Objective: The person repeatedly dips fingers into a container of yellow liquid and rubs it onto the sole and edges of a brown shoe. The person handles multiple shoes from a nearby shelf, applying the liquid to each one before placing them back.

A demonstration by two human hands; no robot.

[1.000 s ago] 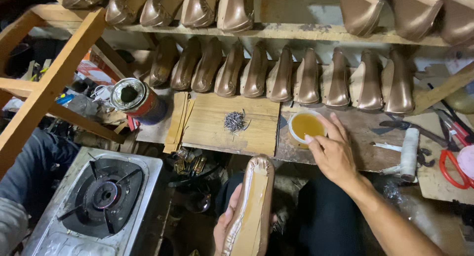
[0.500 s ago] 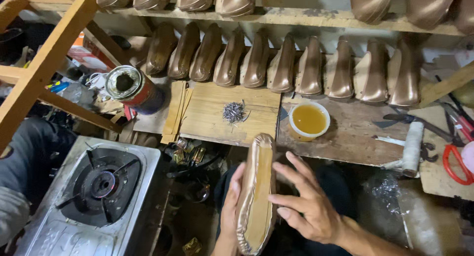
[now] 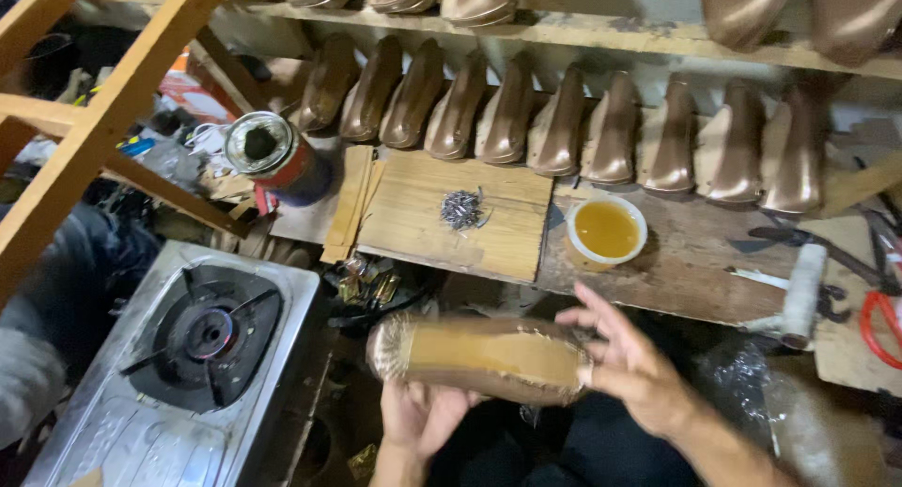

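Observation:
A tan shoe on its last (image 3: 479, 357) lies sideways in front of me, sole side up, toe to the left. My left hand (image 3: 423, 421) cups it from underneath. My right hand (image 3: 629, 370) holds its heel end with fingers spread. Just beyond, a white bowl of amber glue (image 3: 606, 230) sits on the worn workbench (image 3: 695, 262), right of a wooden board (image 3: 442, 219) bearing a small heap of nails (image 3: 462, 208).
Rows of bronze-coloured lasted shoes (image 3: 564, 130) stand on the shelves behind. An open tin can (image 3: 272, 156) sits at the left. A gas stove (image 3: 202, 346) is low left, wooden beams (image 3: 103, 121) above it. A white roller (image 3: 803, 294) and red-handled scissors (image 3: 878, 323) lie right.
My right hand left the glue bowl and came down to the shoe's heel. The shoe turned from pointing away from me to lying sideways.

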